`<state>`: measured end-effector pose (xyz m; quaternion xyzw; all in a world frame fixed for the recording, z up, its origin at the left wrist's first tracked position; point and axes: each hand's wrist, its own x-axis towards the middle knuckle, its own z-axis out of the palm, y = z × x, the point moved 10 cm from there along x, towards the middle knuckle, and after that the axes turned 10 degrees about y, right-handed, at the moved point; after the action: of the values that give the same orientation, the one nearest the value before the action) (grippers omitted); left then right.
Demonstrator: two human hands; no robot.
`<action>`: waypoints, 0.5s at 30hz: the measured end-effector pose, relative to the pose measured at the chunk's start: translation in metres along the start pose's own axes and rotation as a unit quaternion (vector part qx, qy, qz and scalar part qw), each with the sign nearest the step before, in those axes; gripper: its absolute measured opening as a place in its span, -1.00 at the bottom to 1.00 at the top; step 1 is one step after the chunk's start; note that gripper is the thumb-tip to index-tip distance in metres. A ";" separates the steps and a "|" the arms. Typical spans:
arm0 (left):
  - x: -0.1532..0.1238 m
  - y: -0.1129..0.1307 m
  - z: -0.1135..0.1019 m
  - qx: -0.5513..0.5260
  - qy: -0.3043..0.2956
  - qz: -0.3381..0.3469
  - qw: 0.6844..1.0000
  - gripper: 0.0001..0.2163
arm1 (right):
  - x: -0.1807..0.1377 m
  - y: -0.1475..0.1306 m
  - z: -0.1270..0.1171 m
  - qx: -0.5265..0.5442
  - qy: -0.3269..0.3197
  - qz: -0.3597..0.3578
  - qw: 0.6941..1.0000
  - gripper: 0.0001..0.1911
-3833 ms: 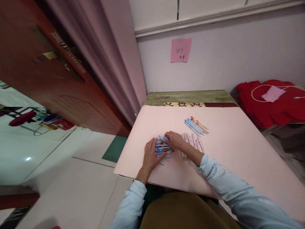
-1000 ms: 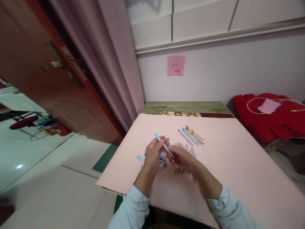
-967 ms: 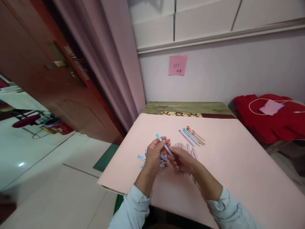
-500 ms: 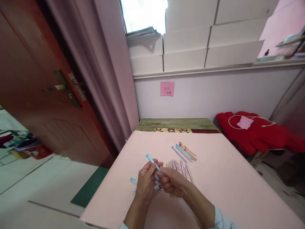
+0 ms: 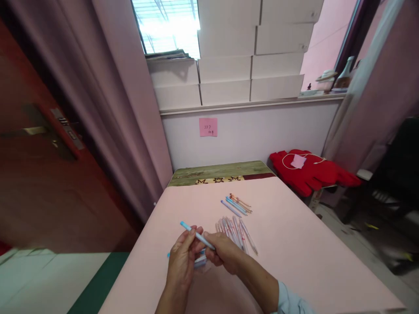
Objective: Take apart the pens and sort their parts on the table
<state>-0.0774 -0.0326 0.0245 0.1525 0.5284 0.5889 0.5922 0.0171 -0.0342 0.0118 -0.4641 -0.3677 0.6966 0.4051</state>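
Note:
Both hands grip one light-blue pen, tilted with its bright blue end pointing up to the left. My left hand pinches it near the middle, between thumb and fingers. My right hand is closed around its lower right end. Under and behind my hands lie more blue pens, mostly hidden. A row of clear, whitish pens is spread just right of my hands. Farther back sits a small group of blue pens beside several brown-orange ones.
The table has a pink cover, with a green wood-look strip at its far edge. Red cloth with a white cord lies beyond the right side. A pink note is on the wall; a door stands left.
The view has turned to the right, so everything sits farther left in the picture. Both hands still hold the light-blue pen, in nearly the same grip.

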 end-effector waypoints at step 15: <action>0.015 0.008 -0.018 0.009 0.038 0.044 0.998 -0.75 | 0.015 0.011 0.008 0.026 0.071 -0.025 0.997 -0.44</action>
<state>-0.0998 -0.0252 0.0167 0.1580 0.5486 0.6151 0.5437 0.0034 -0.0258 -0.0007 -0.4923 -0.3315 0.6608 0.4594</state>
